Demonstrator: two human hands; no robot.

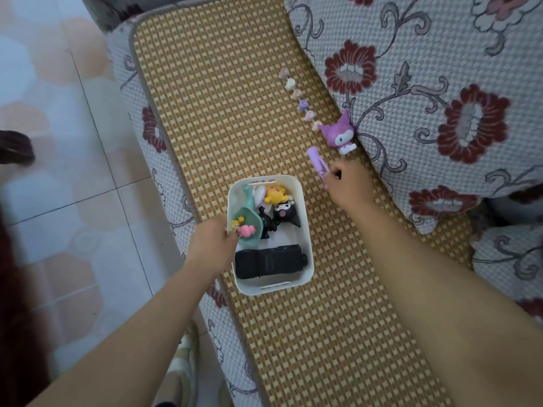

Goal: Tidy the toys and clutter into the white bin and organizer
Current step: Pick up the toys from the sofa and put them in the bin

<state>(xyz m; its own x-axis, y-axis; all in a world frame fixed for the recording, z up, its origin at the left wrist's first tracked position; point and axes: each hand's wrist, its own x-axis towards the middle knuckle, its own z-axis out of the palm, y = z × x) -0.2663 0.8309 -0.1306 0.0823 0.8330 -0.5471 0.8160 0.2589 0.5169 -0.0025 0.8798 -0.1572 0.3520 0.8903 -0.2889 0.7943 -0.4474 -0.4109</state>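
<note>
Nearest, the left hand (216, 248) grips the white bin's (305, 230) left wall, while the right hand (348, 186), just right of the bin, pinches the near end of the purple stick toy (317, 164), whose long axis runs far-left from the fingers.

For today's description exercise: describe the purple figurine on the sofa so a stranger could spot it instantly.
Start at the woven mat on the sofa seat and follow its right edge to the floral cushion. The purple figurine leans there, ending a row of small pastel pieces; it alone has pointed ears and a white face.
</note>
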